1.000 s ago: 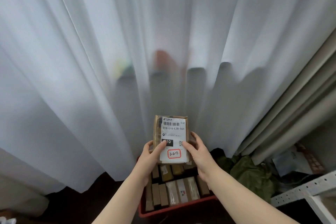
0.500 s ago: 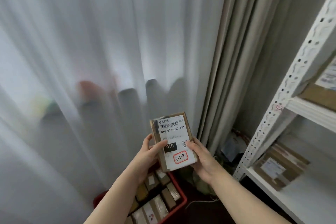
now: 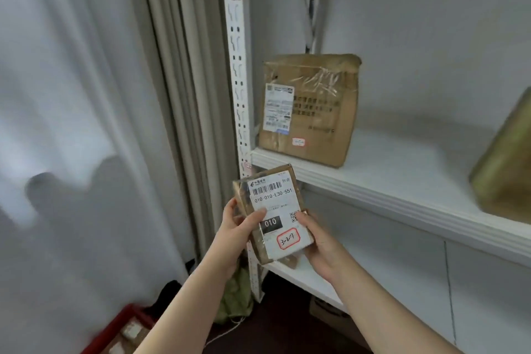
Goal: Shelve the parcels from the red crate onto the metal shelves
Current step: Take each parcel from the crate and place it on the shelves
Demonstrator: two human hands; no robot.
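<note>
A small brown parcel [image 3: 274, 204] with a white label reading 010 and a red-ringed handwritten note is held up in front of the white metal shelves [image 3: 373, 190]. My left hand [image 3: 232, 231] grips its left edge with the thumb across the label. My right hand [image 3: 319, 241] holds its right edge from below. The parcel hangs just left of the shelf's front edge, beside the perforated upright [image 3: 238, 80]. A corner of the red crate [image 3: 115, 330] shows at the bottom left, with parcels inside.
A larger taped cardboard box [image 3: 313, 112] stands on the shelf above the parcel. Another brown box [image 3: 508, 169] sits at the right edge. White and beige curtains [image 3: 86, 95] hang on the left. A green bag [image 3: 238, 296] lies on the floor by the upright.
The view has swung right from the curtain and crate to the shelves. Both hands have carried the parcel along, keeping the same hold. The crate has slid to the bottom left corner.
</note>
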